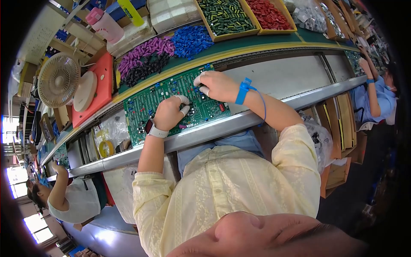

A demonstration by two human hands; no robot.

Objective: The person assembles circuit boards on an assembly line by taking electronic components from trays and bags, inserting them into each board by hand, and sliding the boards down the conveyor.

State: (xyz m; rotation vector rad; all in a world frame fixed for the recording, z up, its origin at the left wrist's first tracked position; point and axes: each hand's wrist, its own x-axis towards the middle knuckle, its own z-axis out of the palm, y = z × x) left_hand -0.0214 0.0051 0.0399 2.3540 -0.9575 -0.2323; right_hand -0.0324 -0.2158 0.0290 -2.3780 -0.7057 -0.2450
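Observation:
A green circuit board (143, 112) dotted with small parts lies in front of me on the rails of the line. My left hand (168, 113), with a watch on its wrist, is over the board's middle. Its fingers are curled and pressed together at the components. White finger cots cover several fingertips of both hands. Near the board's far right edge, my right hand (217, 87) is closed in a pinch; a blue wrist strap (243, 91) with a cord circles that wrist. Whatever either hand's fingertips hold is too small or hidden. A red component (221, 107) stands at the board's right end.
Beyond the rail lie piles of purple parts (147, 52), black parts (147, 70) and blue parts (192, 41). Boxes of green parts (224, 17) and red parts (269, 15) stand farther right. A fan (59, 80) is at left. Co-workers sit left (77, 199) and right (376, 100).

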